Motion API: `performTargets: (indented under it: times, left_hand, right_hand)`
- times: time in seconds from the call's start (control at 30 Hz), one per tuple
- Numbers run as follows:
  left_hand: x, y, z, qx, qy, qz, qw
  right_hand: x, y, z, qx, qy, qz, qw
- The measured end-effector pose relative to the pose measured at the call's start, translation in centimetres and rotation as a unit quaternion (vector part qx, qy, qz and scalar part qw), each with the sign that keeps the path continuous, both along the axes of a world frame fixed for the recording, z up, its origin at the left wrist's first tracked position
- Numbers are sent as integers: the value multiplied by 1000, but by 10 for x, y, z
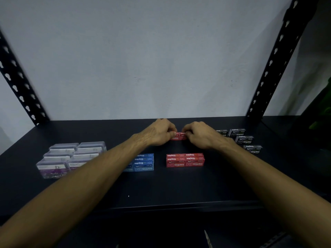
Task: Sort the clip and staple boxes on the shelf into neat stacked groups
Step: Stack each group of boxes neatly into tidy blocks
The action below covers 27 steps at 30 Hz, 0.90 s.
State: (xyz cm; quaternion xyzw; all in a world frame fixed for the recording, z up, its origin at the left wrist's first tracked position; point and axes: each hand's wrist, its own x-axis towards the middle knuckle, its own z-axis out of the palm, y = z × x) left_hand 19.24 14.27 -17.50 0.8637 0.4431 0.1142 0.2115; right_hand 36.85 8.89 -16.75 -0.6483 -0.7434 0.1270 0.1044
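From my head camera, both my arms reach across the dark shelf [179,187] toward its back edge. My left hand [159,132] and my right hand [200,135] meet over a small cluster of red staple boxes [179,136], fingers curled and pinching them from either side; the left takes the left box, the right the one touching it. Nearer to me sits a tidy red stack [185,160] (two boxes wide, labels reading "Staples"), well apart from the pair I hold. Just to its left, partly behind my left forearm, stands a blue stack [145,162]. Further left is a group of clear clip boxes [71,156], packed close in two rows. To the right, behind my right wrist, black staple boxes [243,139] lie loosely, not stacked.
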Motion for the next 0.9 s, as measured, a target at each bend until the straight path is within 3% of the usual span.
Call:
performTargets:
  times: [0.43,0.9]
  left_hand:
    - [-7,-28,2,-44,-38,-14,998]
    - [-11,-55,8,-43,6,-45,998]
  right_hand:
    - [3,-21,0,-16,17,16,1000]
    - [5,-50,4,-44,27,32,998]
